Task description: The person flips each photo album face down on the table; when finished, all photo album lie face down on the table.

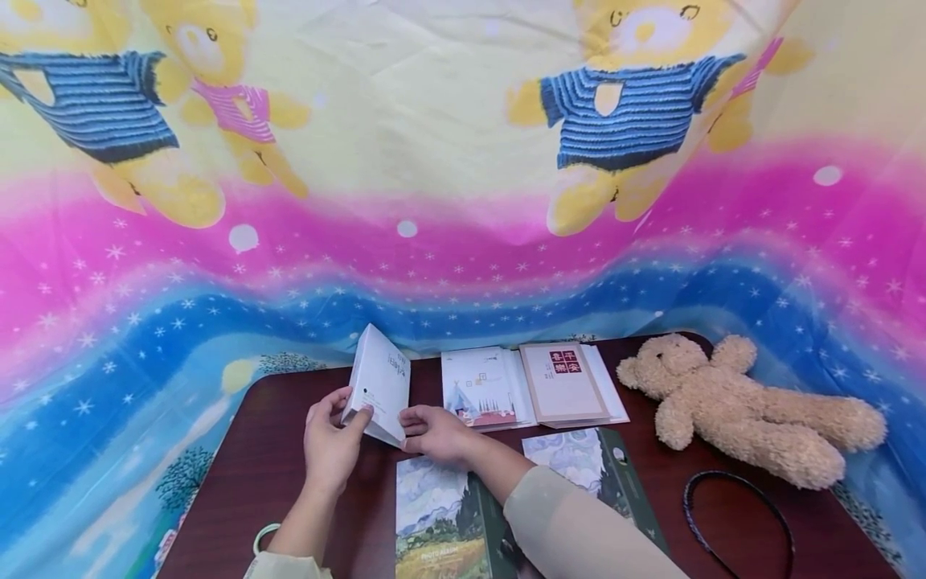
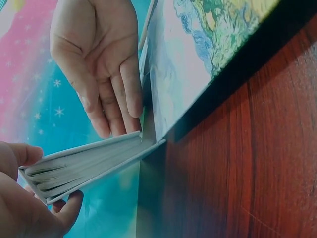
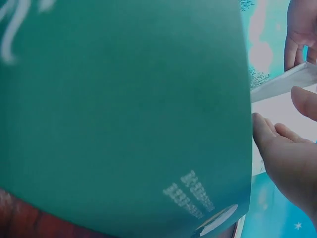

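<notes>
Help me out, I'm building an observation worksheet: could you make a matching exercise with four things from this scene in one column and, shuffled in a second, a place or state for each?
Things
1. White book
2. Plush bear
3. Dark hoop
4. Pale green band

Places and states
A. Lying down, tan and fluffy
B. Beside the left sleeve
C. Gripped by the left hand
D. Curved on the table, below the toy in the head view

Right pairs: 1-C, 2-A, 3-D, 4-B
</notes>
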